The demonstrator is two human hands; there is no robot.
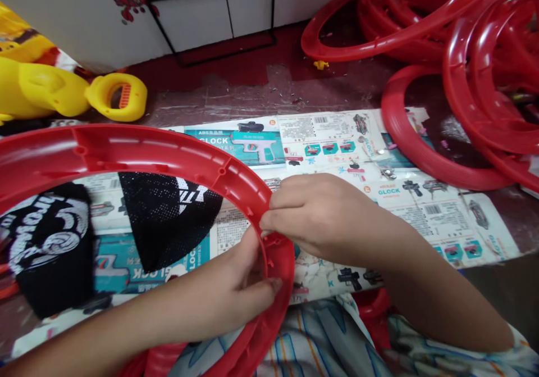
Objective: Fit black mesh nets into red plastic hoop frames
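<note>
A large red plastic ring [189, 151] stands tilted in front of me, its ribbed, hollow side facing up. My left hand [236, 293] is closed around its right part, with the thumb on the hollow side and the other fingers mostly hidden. My right hand [315, 214] is closed in a pinch at the ring's right edge, fingertips against the hollow side; anything between them is too small or hidden to make out. Beyond and inside the ring lie a black mesh cloth piece [164, 225] and another black cloth piece [54, 253], both with white print.
Flattened printed cardboard [421, 208] covers part of the dark red tabletop [189, 96]. Several red rings [458, 85] are piled at the right. Yellow plastic toys [54, 87] lie at the left. A black wire frame [214, 45] stands against the white wall [248, 12].
</note>
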